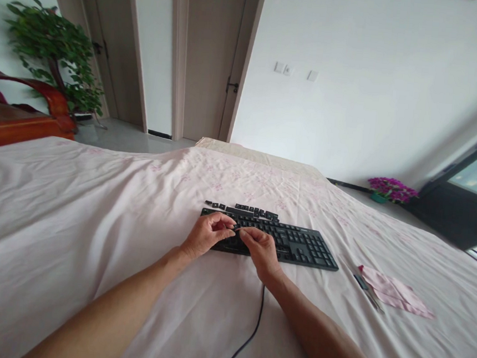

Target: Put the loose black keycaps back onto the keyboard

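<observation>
A black keyboard [299, 245] lies on the pale pink bedsheet [92, 233]. Several loose black keycaps [244, 208] sit in a row just behind it. My left hand [206, 234] and my right hand [260, 248] rest over the keyboard's left part, fingertips pinched together and meeting over the keys. Something small and dark seems to be held between them, but it is too small to make out. The keyboard's black cable [253, 325] runs toward me between my forearms.
A folded pink cloth [395, 293] and a small tool [366, 288] lie to the right of the keyboard. Beyond the bed are doors, a potted plant [53, 51], a red wooden chair [18, 115], purple flowers [390, 188] and a window at right.
</observation>
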{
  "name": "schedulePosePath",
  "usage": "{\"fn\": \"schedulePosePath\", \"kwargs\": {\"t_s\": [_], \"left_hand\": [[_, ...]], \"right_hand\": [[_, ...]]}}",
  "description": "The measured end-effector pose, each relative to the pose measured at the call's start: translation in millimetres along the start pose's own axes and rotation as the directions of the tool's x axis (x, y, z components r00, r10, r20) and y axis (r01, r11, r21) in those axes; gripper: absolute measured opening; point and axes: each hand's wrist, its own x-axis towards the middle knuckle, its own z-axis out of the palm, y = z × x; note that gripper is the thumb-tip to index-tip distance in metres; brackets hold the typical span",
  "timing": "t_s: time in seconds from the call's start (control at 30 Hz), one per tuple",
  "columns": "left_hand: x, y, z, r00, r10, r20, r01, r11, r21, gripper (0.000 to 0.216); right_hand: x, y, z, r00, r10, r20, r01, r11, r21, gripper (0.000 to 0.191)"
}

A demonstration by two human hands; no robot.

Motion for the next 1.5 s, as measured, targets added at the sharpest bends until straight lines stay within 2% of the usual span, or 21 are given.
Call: {"fn": "schedulePosePath", "kwargs": {"t_s": [0.33,0.57,0.9,1.17,1.5], "left_hand": [[-3,8,2,0.995,0.076,0.072,-0.082,0.993,0.089,0.021],[-6,11,7,0.997,-0.026,0.069,0.031,0.998,-0.063,0.022],[-10,13,14,0.975,-0.219,0.035,0.22,0.934,-0.281,0.025],[-12,14,20,0.96,-0.279,0.03,0.27,0.891,-0.365,0.028],[-12,15,19,0.959,-0.281,0.039,0.275,0.889,-0.367,0.026]], "right_hand": [[-7,-5,1,0.997,0.062,0.05,-0.072,0.968,0.241,0.023],[-7,-9,-2,0.991,0.045,0.126,-0.089,0.922,0.376,0.024],[-10,-10,-4,0.988,0.059,0.142,-0.123,0.855,0.504,0.018],[-12,-11,-1,0.988,0.103,0.113,-0.15,0.81,0.567,0.02],[-14,-12,-1,0.986,0.12,0.113,-0.163,0.799,0.579,0.021]]}}
